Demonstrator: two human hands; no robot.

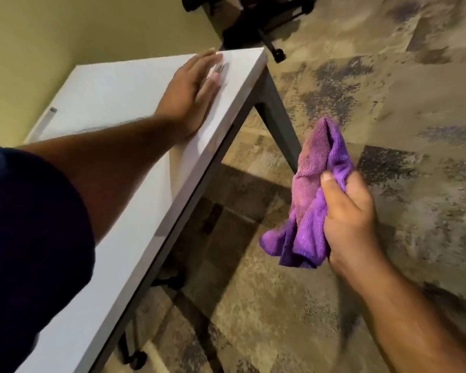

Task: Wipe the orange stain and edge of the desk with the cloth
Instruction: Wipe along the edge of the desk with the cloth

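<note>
The white desk [113, 84] runs from the lower left up to its far corner at the top middle. My left hand [191, 90] lies flat on the desktop near that far corner, fingers straight. My right hand [350, 219] is out over the floor, right of the desk's edge [199, 168], and grips a crumpled purple cloth [310, 200]. The cloth carries orange-pink smears on its upper left folds. No orange stain shows on the visible desktop.
A grey metal desk leg [277, 114] slants down from the far corner. A black wheeled chair base [267, 25] stands on the patterned carpet beyond the desk. A yellow wall [65, 30] borders the desk's left side. A small clear object [49, 114] lies at the desk's left rim.
</note>
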